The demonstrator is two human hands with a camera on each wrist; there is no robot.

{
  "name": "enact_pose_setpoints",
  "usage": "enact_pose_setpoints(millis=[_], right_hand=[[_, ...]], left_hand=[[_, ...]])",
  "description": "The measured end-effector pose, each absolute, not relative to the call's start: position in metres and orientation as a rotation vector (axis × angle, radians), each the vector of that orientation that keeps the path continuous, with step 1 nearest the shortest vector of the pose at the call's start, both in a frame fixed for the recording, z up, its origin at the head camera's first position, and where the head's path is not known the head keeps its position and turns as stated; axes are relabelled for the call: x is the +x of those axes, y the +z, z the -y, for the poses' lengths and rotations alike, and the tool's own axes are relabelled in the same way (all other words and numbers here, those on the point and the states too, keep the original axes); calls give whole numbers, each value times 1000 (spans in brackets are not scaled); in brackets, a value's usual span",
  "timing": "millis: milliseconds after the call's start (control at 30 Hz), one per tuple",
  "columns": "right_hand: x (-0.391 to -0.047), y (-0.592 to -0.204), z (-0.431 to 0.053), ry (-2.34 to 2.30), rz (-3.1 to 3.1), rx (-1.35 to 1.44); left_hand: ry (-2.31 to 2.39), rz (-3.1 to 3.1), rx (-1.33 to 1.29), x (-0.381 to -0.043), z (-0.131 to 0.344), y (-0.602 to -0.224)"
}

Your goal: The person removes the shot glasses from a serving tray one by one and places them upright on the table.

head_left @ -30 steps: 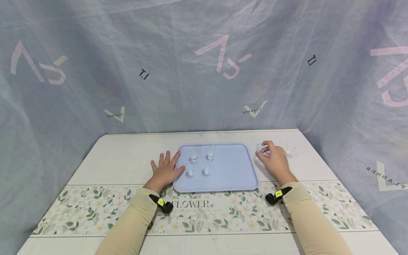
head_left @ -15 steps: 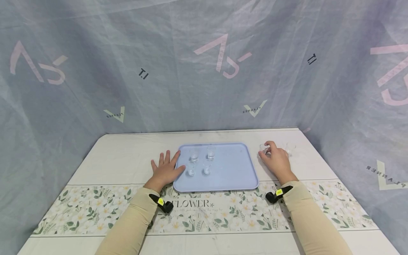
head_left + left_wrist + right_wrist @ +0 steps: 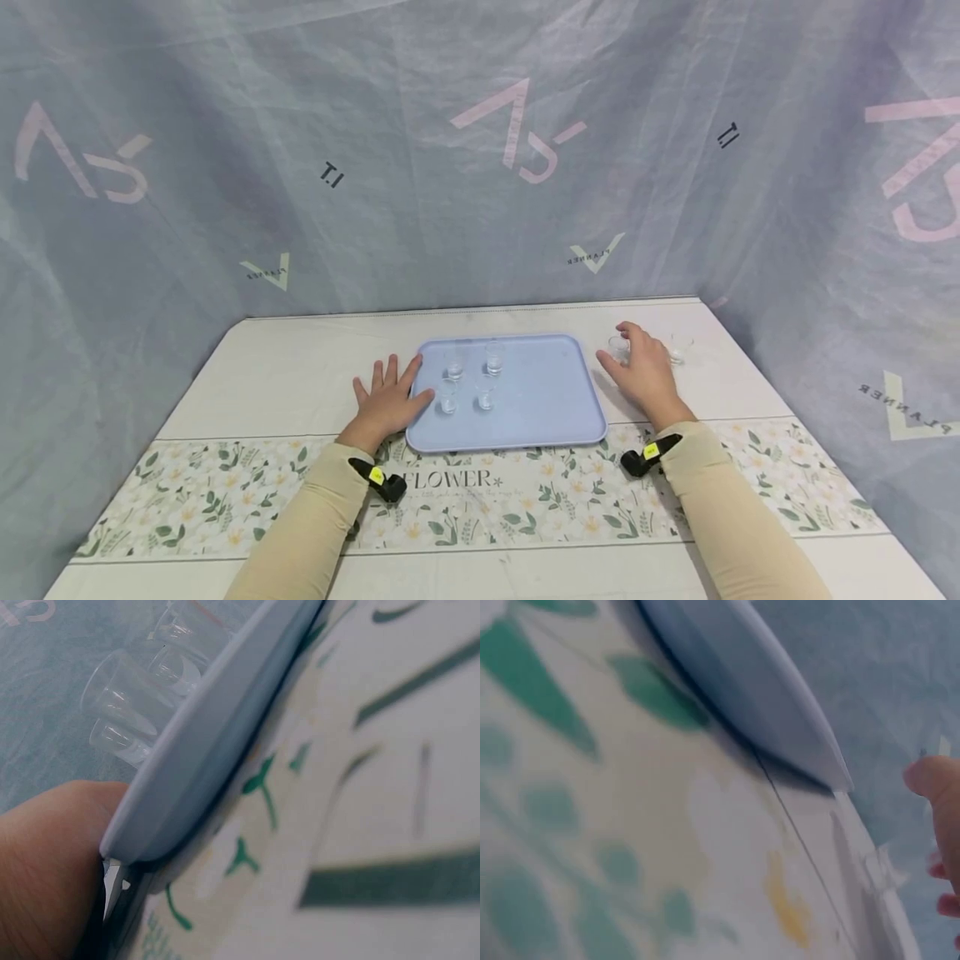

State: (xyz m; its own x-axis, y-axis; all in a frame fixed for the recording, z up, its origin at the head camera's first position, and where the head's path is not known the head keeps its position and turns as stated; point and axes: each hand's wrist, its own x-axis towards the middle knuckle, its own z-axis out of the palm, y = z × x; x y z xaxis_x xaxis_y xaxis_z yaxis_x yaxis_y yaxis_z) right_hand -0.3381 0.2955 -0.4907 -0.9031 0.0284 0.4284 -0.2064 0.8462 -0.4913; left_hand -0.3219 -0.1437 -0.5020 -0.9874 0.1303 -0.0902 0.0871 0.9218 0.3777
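Table (image 3: 315, 350) carried our tray (image 3: 543, 408). We had left hand (image 3: 386, 410), fingers spread, at its left edge, probably bracing it; right hand (image 3: 648, 375), fingers parted, beside a loose glass (image 3: 617, 345) right of tray, likely for clearance. Four glasses (image 3: 493, 364) stood on tray.

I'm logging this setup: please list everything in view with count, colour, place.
Floral-banded fabric tablecloth: one, mostly white, across the foreground
Shallow rectangular tray: one, light blue, on the tablecloth
Small clear flared cups: six visible, colourless, four on the tray, two right of it
Printed fabric curtain: count unclear, grey-blue, behind the tablecloth
Long sleeves: two, beige, foreground
Wrist straps: two, black, at sleeve ends
Left grip: one, bare, tray's left edge
Right grip: one, bare, beside a cup
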Motion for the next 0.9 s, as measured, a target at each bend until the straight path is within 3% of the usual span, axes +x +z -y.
enact_pose_setpoints(millis=[400,900], right_hand=[[-345,-478,-247,745,2435,319],[-347,-477,-172,1087,2533,500]], left_hand=[[607,-2977,180,-320,146,-503],[555,-2991,175,-320,144,-497]])
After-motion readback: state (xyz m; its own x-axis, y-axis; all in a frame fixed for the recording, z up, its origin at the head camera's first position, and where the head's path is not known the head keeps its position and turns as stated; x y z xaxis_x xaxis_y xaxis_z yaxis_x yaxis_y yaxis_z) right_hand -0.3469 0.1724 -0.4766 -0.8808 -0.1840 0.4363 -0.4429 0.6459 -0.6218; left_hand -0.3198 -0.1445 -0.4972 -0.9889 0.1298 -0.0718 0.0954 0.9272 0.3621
